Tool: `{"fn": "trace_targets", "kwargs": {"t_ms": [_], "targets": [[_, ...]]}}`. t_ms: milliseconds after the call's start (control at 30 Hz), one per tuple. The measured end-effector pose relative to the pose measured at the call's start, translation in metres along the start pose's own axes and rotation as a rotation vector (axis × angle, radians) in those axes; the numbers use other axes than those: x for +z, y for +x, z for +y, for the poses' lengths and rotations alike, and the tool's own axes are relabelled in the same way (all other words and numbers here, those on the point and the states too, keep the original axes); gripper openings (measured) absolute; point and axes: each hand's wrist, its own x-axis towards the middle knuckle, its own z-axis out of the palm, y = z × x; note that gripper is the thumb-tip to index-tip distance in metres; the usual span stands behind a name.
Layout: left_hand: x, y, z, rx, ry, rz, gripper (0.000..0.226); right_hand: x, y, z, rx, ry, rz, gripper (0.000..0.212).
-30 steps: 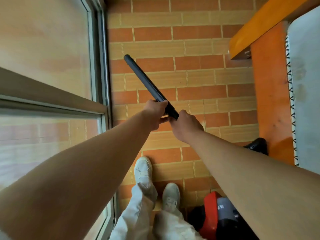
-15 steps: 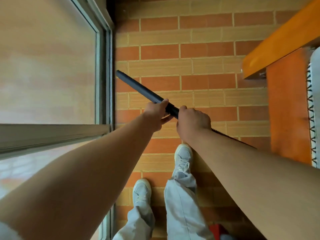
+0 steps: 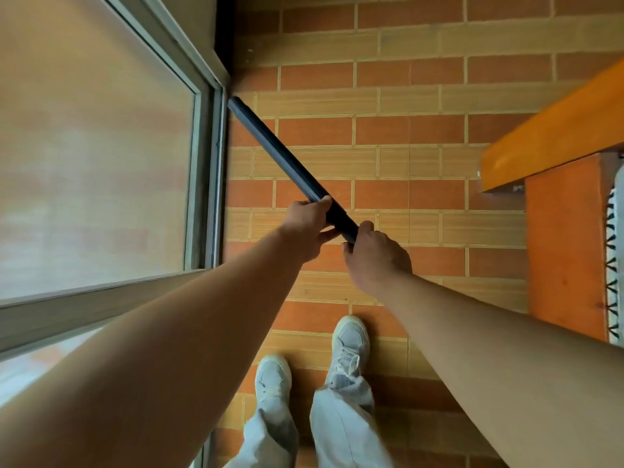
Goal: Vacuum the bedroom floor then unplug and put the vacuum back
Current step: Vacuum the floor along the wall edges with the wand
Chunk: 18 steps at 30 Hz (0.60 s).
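Observation:
A dark vacuum wand slants from my hands up and to the left. Its tip touches the floor right at the foot of the glass door frame. My left hand grips the wand from the left side. Just behind it, my right hand is closed around the wand's lower end. The vacuum's body and hose are out of view.
The floor is orange and tan brick-pattern tile. An orange wooden bed frame with its side panel and a mattress edge fills the right side. My feet in white shoes stand on the tiles below my hands.
I have stepped forward; the red vacuum body has dropped out of view. The wand's tip has swung left, from open floor to the base of the door frame.

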Motion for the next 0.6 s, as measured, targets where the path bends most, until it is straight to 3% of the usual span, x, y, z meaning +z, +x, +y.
{"fn": "trace_targets", "kwargs": {"t_ms": [300,600], "targets": [[0.005,0.035,0.014,0.02,-0.015,0.02,0.023,-0.004,0.042,-0.008,0.057,0.014,-0.063,0.034],[0.011,0.083,0.045,0.063,0.138,-0.013,0.018,-0.01,0.102,-0.032,0.129,0.176,-0.093,0.039]]}}
